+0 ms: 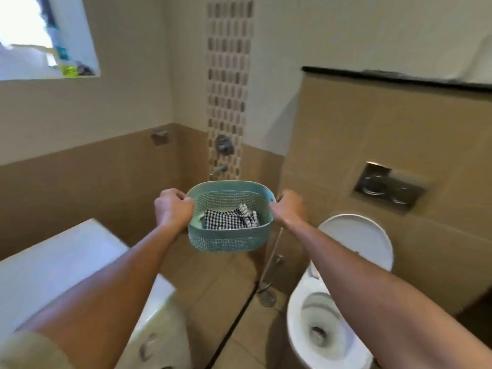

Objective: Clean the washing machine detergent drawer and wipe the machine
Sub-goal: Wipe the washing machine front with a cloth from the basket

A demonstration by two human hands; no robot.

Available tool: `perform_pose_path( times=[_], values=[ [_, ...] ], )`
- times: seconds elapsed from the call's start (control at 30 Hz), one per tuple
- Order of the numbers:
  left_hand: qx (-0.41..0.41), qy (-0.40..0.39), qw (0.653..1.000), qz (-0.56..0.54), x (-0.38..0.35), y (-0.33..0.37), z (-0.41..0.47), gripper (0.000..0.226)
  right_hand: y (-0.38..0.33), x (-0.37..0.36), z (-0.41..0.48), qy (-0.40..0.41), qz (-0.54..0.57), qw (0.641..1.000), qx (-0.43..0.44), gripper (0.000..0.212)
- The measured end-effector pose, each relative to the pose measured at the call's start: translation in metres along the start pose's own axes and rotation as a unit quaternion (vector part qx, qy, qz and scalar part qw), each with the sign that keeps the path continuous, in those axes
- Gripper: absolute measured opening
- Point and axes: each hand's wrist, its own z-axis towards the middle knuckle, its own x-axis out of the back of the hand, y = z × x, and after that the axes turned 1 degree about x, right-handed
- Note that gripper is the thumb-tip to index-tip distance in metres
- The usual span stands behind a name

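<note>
I hold a teal perforated plastic basket [229, 239] in the air in front of me, over the bathroom floor. My left hand [173, 209] grips its left rim and my right hand [288, 209] grips its right rim. Inside the basket lies a black-and-white checked cloth [226, 219], with a striped cloth beside it. The white washing machine [58, 262] stands at the lower left, partly hidden under my left arm; part of its front panel shows below. No detergent drawer can be made out in this blurred view.
An open white toilet [327, 315] stands at the lower right, with a flush plate [386, 186] on the tiled wall behind. A shower mixer and spout [222, 155] sit on the far wall. A floor drain [266, 298] and hose lie between the machine and the toilet. A window [40, 35] is at the upper left.
</note>
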Motion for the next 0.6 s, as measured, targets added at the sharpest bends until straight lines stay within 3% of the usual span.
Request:
perform_pose_path(
  times=[0.33, 0.47, 0.6],
  values=[
    [-0.148, -0.096, 0.976, -0.131, -0.138, 0.221, -0.010, 0.016, 0.083, 0.227, 0.094, 0.155, 0.020, 0.986, -0.054, 0.014],
    [-0.211, -0.141, 0.948, -0.193, -0.172, 0.313, 0.007, 0.030, 0.084, 0.311, 0.130, 0.219, 0.022, 0.974, -0.044, 0.010],
    [-0.263, -0.137, 0.931, -0.214, -0.186, 0.401, 0.017, 0.014, 0.065, 0.389, 0.158, 0.276, 0.023, 0.961, -0.023, 0.013]
  ],
)
